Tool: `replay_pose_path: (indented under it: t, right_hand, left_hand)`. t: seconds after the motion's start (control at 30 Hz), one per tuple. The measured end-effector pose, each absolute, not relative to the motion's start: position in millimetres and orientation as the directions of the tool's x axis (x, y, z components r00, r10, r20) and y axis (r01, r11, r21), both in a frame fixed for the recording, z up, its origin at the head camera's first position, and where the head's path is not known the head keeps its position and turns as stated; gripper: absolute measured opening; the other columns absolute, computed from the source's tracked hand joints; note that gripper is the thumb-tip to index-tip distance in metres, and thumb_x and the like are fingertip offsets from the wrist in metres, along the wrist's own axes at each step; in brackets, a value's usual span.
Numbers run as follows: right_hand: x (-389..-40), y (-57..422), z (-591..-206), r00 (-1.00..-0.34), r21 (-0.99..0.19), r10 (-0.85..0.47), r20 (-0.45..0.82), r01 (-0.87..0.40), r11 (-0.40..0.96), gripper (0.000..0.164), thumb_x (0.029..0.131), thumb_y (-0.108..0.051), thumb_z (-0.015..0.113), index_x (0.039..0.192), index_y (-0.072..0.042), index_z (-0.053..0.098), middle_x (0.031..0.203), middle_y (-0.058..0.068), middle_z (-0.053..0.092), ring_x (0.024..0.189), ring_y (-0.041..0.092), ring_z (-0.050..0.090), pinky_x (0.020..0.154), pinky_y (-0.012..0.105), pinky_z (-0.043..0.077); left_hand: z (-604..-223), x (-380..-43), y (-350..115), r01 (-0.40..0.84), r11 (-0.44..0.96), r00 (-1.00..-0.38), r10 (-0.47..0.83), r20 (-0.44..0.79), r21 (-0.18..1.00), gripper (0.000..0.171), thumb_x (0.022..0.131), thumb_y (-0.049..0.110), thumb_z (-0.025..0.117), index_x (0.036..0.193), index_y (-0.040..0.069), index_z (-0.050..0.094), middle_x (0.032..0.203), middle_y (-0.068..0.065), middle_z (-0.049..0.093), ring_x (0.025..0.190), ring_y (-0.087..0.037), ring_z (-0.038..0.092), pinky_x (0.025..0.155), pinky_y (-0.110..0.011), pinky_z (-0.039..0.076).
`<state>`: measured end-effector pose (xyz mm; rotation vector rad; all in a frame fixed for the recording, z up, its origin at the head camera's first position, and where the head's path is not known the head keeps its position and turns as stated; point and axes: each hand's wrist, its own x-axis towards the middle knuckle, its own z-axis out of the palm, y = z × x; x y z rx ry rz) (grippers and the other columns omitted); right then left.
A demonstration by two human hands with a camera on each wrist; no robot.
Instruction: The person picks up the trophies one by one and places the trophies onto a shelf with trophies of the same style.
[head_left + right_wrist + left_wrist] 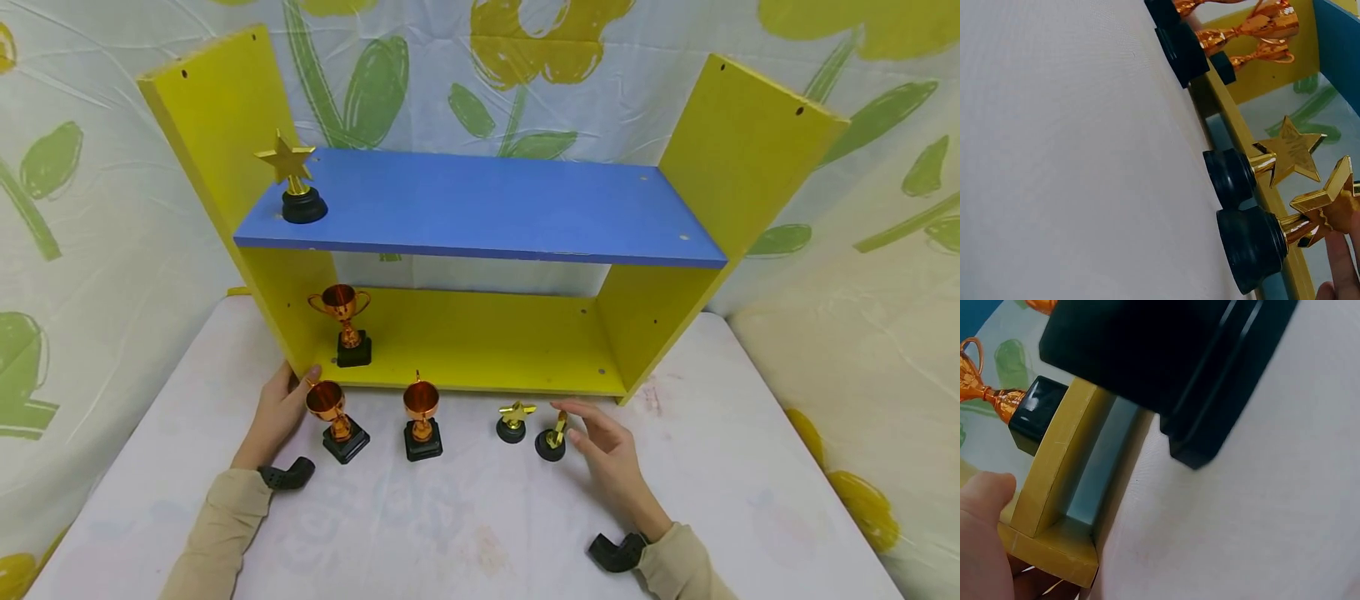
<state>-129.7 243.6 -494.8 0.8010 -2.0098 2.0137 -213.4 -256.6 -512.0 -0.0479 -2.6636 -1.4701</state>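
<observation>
Steadying, it appears, a yellow-and-blue shelf unit (641,312), a person's left hand (277,415) grips its lower left front corner, thumb on one side of the end panel and fingers on the other, while the right hand (611,460) is at a small gold star trophy (552,444) on the white tabletop (480,521), just in front of the unit. Thumb and forefinger flank the star; whether they pinch it cannot be told. The trophy stands upright on its round black base, long axis vertical, its star uppermost and turned nearly edge-on to the head view, whereas a neighbouring star trophy (512,428), just beside it, spreads its points left and right. Farther left stand a copper-coloured cup (422,417) and a second cup (337,423), set apart, the spacing probably leaving room for fingers. A larger star trophy (300,200) stands at the left end of the blue board (487,204); below, a third cup (351,337) stands upright. Broad dark bases presumably let each piece stand unaided.
</observation>
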Motion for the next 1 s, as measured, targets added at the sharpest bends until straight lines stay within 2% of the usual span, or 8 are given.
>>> replay_pose_path:
  t: [0.13, 0.4, 0.8, 1.0]
  right_hand:
    - [-128.7, 243.9, -497.7, -0.836, -0.869, -0.254, 0.487, -0.493, -0.045, 0.037, 0.093, 0.019, 0.050, 0.129, 0.013, 0.055, 0.133, 0.027, 0.055, 0.130, 0.027, 0.049, 0.118, 0.031, 0.026]
    - [-129.7, 241.0, -497.0, -0.792, -0.824, -0.245, 0.559, -0.562, -0.064, 0.033, 0.086, 0.026, 0.054, 0.119, 0.020, 0.056, 0.125, 0.031, 0.056, 0.125, 0.029, 0.051, 0.115, 0.032, 0.032]
    - [-131.0, 240.9, -496.3, -0.786, -0.809, -0.203, 0.584, -0.585, -0.062, 0.028, 0.085, 0.027, 0.056, 0.111, 0.018, 0.062, 0.112, 0.028, 0.060, 0.115, 0.028, 0.054, 0.110, 0.030, 0.038]
    - [-132.1, 241.8, -498.4, -0.785, -0.805, -0.192, 0.589, -0.590, -0.060, 0.023, 0.085, 0.026, 0.057, 0.107, 0.021, 0.060, 0.109, 0.025, 0.060, 0.113, 0.026, 0.054, 0.110, 0.030, 0.038]
  left_hand:
    - [-514.5, -213.6, -256.4, 0.083, 0.544, -0.993, -0.021, 0.113, 0.835, 0.071, 0.102, 0.050, 0.048, 0.154, 0.006, 0.030, 0.152, -0.023, 0.040, 0.139, -0.043, 0.037, 0.111, -0.062, 0.029]
    - [-515.2, -213.8, -256.7, 0.093, 0.547, -0.992, -0.026, 0.127, 0.832, 0.069, 0.102, 0.048, 0.049, 0.152, 0.003, 0.033, 0.150, -0.025, 0.041, 0.138, -0.044, 0.037, 0.111, -0.062, 0.028]
    - [-515.5, -215.7, -257.0, 0.080, 0.551, -0.994, -0.020, 0.109, 0.830, 0.071, 0.101, 0.051, 0.048, 0.152, 0.003, 0.032, 0.149, -0.025, 0.042, 0.138, -0.045, 0.037, 0.110, -0.063, 0.029]
    - [-514.4, -214.5, -256.7, 0.076, 0.556, -0.994, -0.020, 0.104, 0.828, 0.071, 0.101, 0.051, 0.048, 0.152, 0.004, 0.031, 0.150, -0.024, 0.041, 0.138, -0.044, 0.038, 0.110, -0.063, 0.030]
